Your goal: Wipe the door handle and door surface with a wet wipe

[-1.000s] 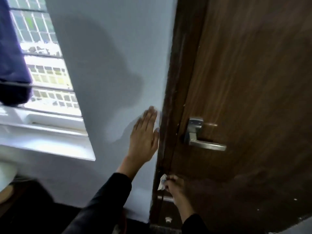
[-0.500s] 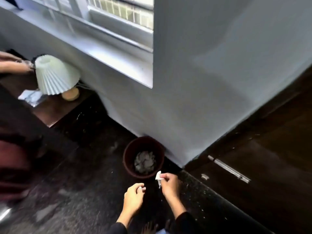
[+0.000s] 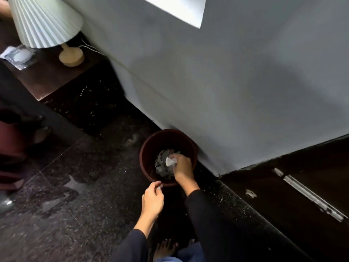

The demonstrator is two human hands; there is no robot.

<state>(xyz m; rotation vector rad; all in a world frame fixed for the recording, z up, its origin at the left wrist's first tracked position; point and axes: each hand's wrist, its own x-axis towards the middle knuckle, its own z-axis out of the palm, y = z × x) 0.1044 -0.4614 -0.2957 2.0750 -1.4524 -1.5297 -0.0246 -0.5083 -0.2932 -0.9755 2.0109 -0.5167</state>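
Right hand (image 3: 182, 166) pinches the crumpled wet wipe (image 3: 170, 161) over the brown wastebasket (image 3: 146, 157); left hand (image 3: 152, 200), at its six o'clock, hangs loosely curled and empty. Released late, the damp wipe could cling to the fingertips.

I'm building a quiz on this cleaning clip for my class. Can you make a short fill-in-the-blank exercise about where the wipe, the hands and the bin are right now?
1. The right hand pinches the used wet wipe over the open ____, which stands on the floor.
2. The bin stands against the grey ____.
3. The left hand holds ____ and hovers near the bin's rim.
4. The pleated table lamp stands on a ____ table.

Missing words: bin; wall; nothing; wooden
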